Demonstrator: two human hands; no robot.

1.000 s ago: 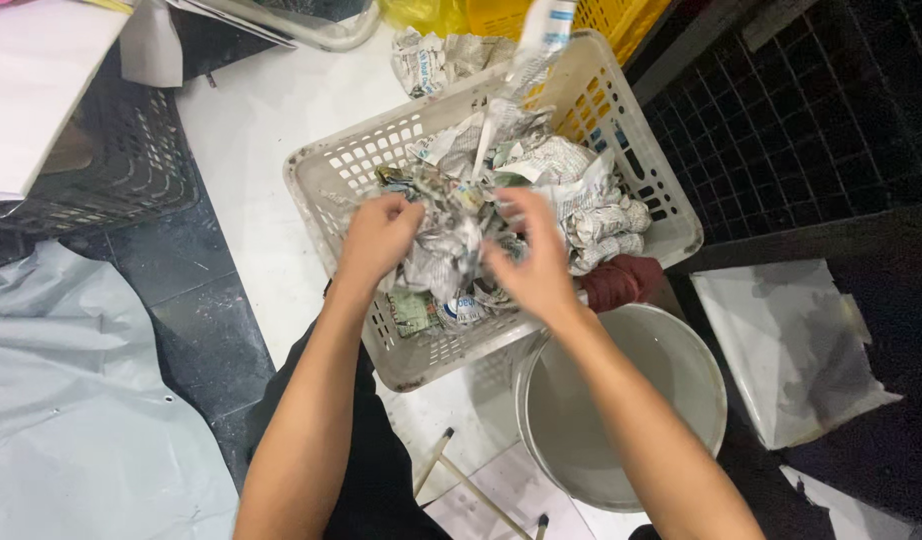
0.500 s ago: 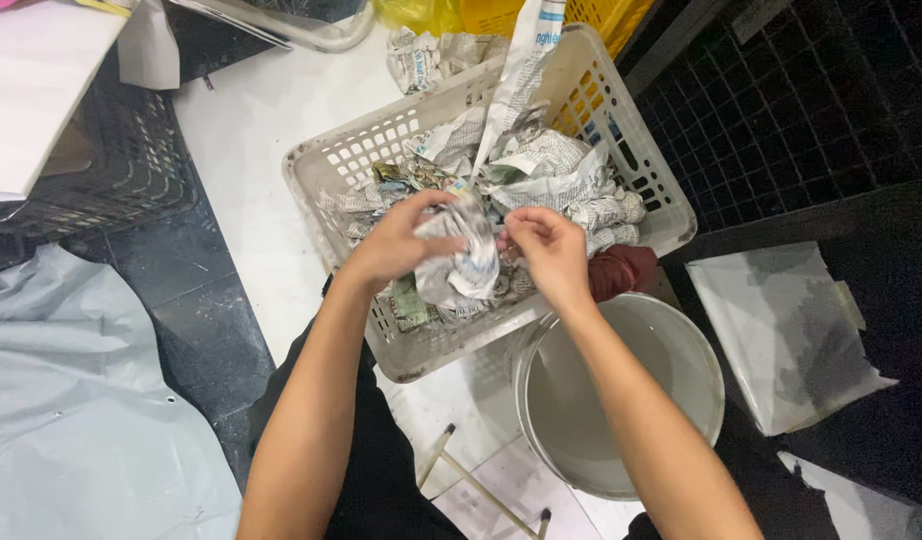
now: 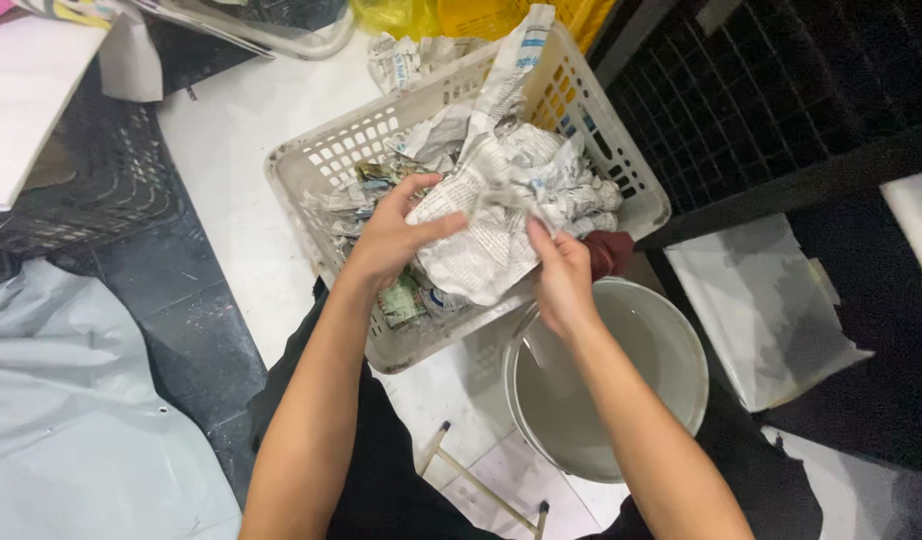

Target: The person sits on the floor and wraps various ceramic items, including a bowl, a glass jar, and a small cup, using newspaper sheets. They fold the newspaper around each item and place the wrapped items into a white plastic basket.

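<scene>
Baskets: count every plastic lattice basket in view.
3. White plastic lattice basket holding newspaper at centre; black lattice basket at left; yellow lattice basket at the top edge, mostly hidden. More may lie outside view.

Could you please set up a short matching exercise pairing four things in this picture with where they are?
Things:
1. newspaper sheet
2. white plastic basket
3. grey bucket
4. black crate

Places:
a. far left, under white board
b. held between left hand and right hand
c. below the basket's right corner
d. centre, full of crumpled newspaper

Pairs: 1-b, 2-d, 3-c, 4-a
</scene>
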